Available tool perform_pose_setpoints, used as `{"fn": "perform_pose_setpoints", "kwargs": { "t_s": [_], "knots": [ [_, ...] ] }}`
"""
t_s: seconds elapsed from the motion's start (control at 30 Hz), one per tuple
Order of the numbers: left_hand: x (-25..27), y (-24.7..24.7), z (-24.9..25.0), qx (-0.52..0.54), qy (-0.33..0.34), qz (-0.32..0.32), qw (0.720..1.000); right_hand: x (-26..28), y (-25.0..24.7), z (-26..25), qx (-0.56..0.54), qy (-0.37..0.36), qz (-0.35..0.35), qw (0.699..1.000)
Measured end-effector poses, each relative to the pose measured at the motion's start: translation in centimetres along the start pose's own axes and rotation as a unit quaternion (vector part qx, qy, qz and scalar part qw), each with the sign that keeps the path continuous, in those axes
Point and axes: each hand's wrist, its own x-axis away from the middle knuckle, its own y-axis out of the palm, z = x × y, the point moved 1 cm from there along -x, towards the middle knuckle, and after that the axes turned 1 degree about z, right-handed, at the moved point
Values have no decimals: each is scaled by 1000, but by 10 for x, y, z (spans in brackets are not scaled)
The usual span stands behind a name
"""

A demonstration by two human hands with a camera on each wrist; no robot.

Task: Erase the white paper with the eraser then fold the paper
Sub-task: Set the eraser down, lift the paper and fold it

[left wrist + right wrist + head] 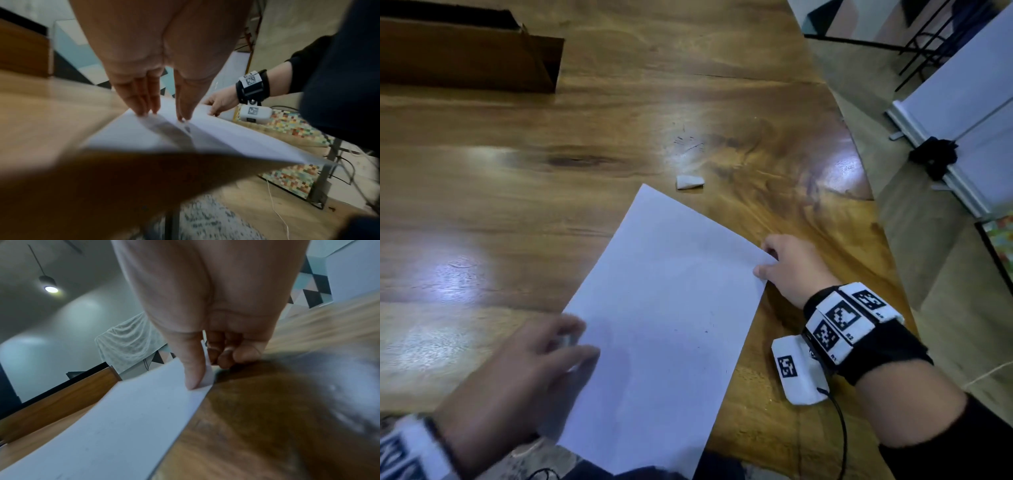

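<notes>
Left hand (517, 377) fingers straight, pressing paper (661, 325); right hand (787, 267) pinching far corner. Eraser (689, 182) idle on bench (517, 192). Risk: uneven pull, crooked fold.

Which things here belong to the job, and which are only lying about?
Belong to the job:
- paper, pinched at one corner by the right hand, left hand at the opposite edge
- eraser, on the table beyond the paper

Lying about:
- brown box, far left
</notes>
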Motion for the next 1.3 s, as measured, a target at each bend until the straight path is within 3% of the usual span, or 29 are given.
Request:
{"fn": "perform_pose_setpoints", "kwargs": {
  "t_s": [0.07, 0.17, 0.2, 0.27, 0.37, 0.53, 0.8, 1.13, 1.23, 1.3],
  "knots": [
    [26, 6, -20, 19, -54, -12, 998, 1, 1, 2, -7, 2, 7, 1000],
    [61, 7, -71, 45, -162, 26, 986, 2, 2, 5, -17, 10, 7, 1000],
    [70, 9, -94, 28, -174, 51, 983, 2, 2, 6, -22, 14, 3, 1000],
    [81, 19, -118, 51, -191, 19, 980, 1, 0, 7, -25, 18, -2, 1000],
    [80, 16, -102, 32, -197, 43, 979, -1, -1, 6, -62, 17, -22, 998],
    [73, 22, -73, 125, -201, 24, 971, -1, -4, 11, -132, 29, -72, 988],
    [60, 28, -40, 282, -207, 178, 920, -3, -14, 23, -291, 66, -114, 948],
    [39, 32, -30, 325, -202, 252, 889, 2, -32, 33, -342, 88, -144, 924],
    [49, 34, -32, 368, -230, 259, 863, 4, -29, 24, -338, 79, -157, 924],
    [61, 35, -39, 347, -252, 250, 868, 7, -24, 15, -325, 67, -169, 928]
  ]
}}
